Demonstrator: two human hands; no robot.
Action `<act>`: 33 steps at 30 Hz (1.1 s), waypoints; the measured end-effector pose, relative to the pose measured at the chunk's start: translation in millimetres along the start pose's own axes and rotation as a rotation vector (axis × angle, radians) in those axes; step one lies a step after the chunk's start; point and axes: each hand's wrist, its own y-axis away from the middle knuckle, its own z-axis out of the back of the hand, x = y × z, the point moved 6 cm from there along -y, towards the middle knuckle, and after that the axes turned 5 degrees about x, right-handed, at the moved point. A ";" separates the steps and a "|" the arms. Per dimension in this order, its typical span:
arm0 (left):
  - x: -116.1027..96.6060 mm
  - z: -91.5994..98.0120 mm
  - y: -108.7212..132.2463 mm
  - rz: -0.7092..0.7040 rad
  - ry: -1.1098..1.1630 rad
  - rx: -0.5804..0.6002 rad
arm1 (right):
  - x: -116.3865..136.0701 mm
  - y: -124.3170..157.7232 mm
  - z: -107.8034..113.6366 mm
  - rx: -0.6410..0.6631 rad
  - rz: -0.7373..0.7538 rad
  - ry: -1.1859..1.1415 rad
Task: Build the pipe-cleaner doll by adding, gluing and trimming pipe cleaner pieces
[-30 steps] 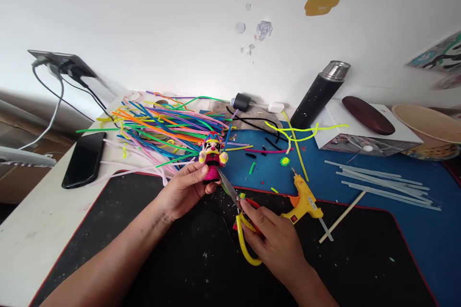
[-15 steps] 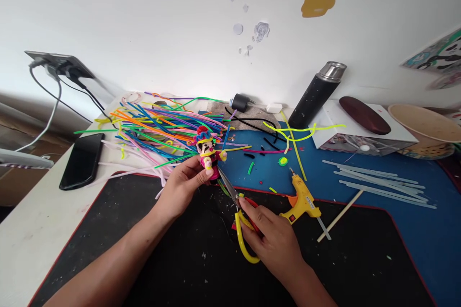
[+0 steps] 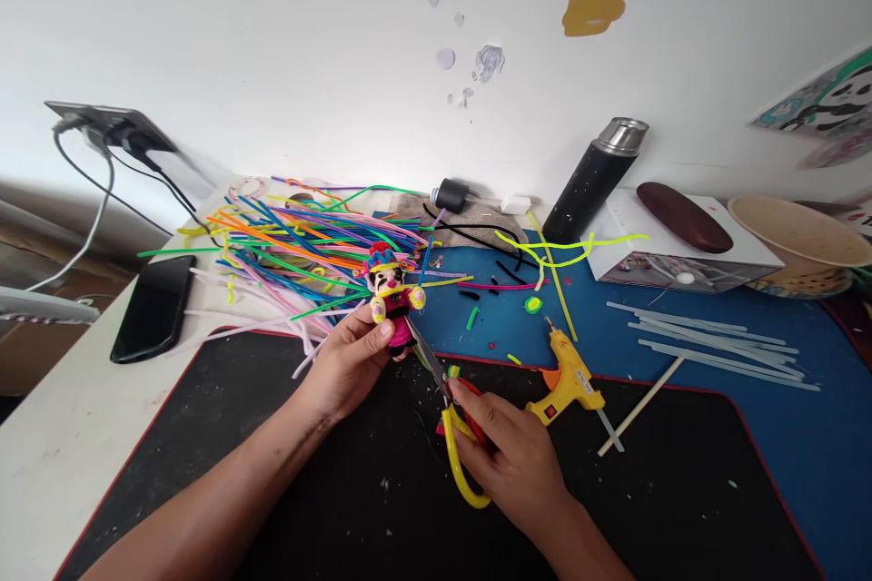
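Between the thumb and fingers of my left hand [image 3: 354,354] is a small pipe-cleaner doll [image 3: 393,309], held upright. It has a pink body, a black belt, yellow cuffs and a blue-and-red headdress. My right hand [image 3: 510,454] grips a pair of scissors [image 3: 431,358] with yellow and red handles. The blades look nearly closed, and their tips are at the doll's side near the belt. Whether they touch it I cannot tell. Just beyond my left hand lies a big heap of coloured pipe cleaners [image 3: 300,236].
A yellow glue gun [image 3: 569,377] lies right of my right hand, near a wooden stick [image 3: 644,404] and several glue sticks [image 3: 722,345]. Behind stand a black thermos [image 3: 592,186] and a white box [image 3: 688,263]. A phone [image 3: 153,309] lies at left. Pipe-cleaner scraps dot the blue mat [image 3: 504,327].
The doll has turned more upright and toward me in my left hand, showing its belt and skirt. The scissors have stayed beside it, shifting only slightly. The whole view has drifted a little.
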 end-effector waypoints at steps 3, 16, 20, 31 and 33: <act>-4.9 4.4 -1.1 -0.073 -0.097 -0.015 | -3.6 0.3 -1.7 0.020 -0.035 -0.027; -12.5 11.1 2.5 -0.127 -0.341 -0.002 | -7.9 3.3 -3.2 0.021 -0.061 -0.066; -11.1 14.8 1.7 -0.117 -0.334 -0.014 | -10.9 4.3 -5.2 0.021 -0.082 -0.080; -6.4 13.9 -4.5 0.020 -0.162 0.019 | -7.6 3.5 -4.5 0.023 -0.043 -0.053; -4.4 16.2 -4.9 0.075 -0.130 0.018 | -6.6 3.0 -4.0 0.025 -0.039 -0.052</act>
